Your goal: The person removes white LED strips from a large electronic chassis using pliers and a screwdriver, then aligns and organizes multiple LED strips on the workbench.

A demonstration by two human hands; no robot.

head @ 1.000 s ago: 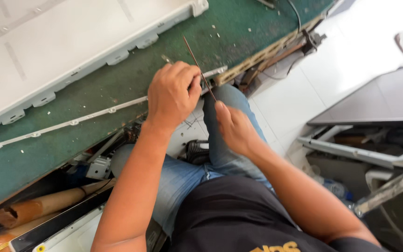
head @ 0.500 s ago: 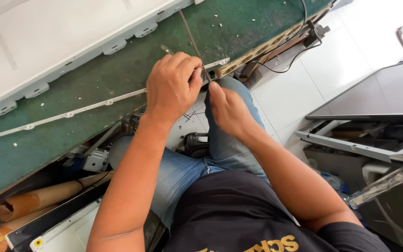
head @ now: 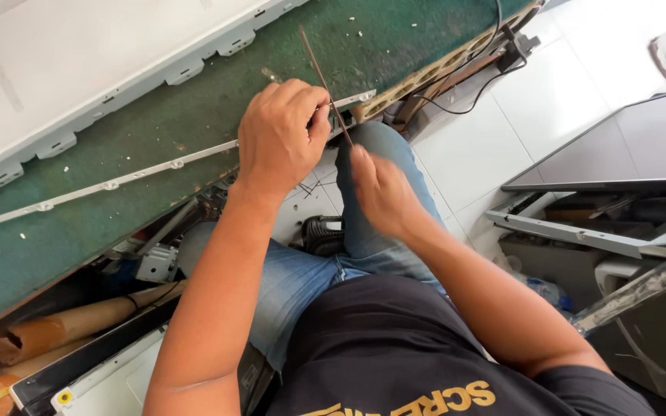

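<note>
Hands meet at the edge of the green worktop (head: pixel 194 115). The left hand (head: pixel 279 139) has its fingers clamped on the end of a long white strip (head: pixel 117 182) that lies along the worktop, below a white panel (head: pixel 79 69). The right hand (head: pixel 379 189) pinches a thin dark rod (head: pixel 319 73), tilted up across the strip's end, fingers together around it.

I see a matt green felt-like bench top (head: pixel 194 115), rough and crumb-speckled; a thin white strip (head: pixel 117 182), matt plastic or metal; a white smooth panel (head: pixel 79 54); a thin dark metal rod (head: pixel 319 73); glossy floor tiles (head: pixel 533 108); faded denim jeans (head: pixel 302 277).
</note>
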